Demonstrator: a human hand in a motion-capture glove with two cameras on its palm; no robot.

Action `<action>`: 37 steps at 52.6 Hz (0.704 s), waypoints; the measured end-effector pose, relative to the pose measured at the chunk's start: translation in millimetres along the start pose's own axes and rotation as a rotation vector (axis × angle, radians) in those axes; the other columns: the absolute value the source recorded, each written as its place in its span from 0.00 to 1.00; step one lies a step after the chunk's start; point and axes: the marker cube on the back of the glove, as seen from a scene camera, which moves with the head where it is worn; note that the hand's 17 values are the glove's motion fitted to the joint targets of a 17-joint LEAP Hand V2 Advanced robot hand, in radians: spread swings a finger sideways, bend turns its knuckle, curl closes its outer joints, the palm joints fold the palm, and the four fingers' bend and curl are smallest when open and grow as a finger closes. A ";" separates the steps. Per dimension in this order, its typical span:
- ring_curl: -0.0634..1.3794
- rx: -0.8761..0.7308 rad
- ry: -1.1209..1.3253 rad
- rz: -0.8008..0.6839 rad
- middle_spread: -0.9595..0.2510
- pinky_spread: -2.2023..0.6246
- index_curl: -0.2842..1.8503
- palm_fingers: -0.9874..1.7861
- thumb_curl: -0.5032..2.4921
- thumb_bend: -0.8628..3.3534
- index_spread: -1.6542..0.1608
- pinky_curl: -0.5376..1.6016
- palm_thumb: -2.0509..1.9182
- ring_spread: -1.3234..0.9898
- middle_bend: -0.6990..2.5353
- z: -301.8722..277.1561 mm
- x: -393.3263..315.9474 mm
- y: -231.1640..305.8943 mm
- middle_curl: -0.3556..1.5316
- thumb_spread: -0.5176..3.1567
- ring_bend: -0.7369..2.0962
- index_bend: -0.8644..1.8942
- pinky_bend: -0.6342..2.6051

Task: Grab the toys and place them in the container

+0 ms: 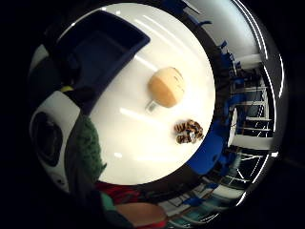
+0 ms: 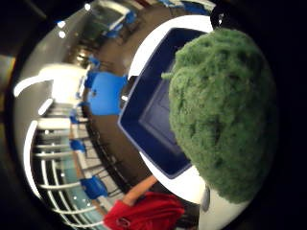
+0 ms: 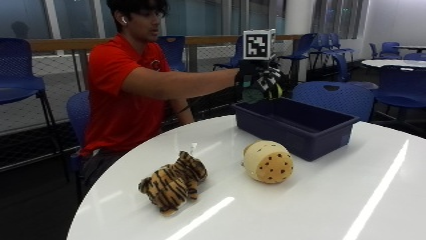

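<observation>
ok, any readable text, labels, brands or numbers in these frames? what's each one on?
None can be read.
Red shirt: a small chest emblem, too small to read.
Round cream toy: a white tag shows beside it in the little finger side palm view, too blurred to read.
Tiger toy, blue bin, green toy in the gloved right hand: no writing visible.

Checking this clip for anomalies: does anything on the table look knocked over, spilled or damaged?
Nothing stands out. The tiger toy and spotted round toy sit intact on the white table; the gloved right hand holds a green toy above the blue container.
</observation>
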 end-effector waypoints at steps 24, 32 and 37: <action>0.34 -0.039 0.061 -0.075 0.32 0.61 0.46 0.69 0.49 0.22 0.63 0.45 0.70 0.35 0.33 34.8 -101.1 -49.9 0.56 0.33 0.53 0.37 0.50; 0.32 -0.138 0.166 -0.176 0.42 0.67 0.48 0.41 0.46 0.20 0.65 0.48 0.66 0.46 0.26 44.3 -83.4 -42.8 0.53 0.40 0.43 0.38 0.53; 0.26 -0.134 0.187 -0.111 0.55 0.73 0.42 0.28 0.42 0.19 0.68 0.46 0.62 0.52 0.24 46.8 -66.0 -41.4 0.49 0.43 0.36 0.35 0.54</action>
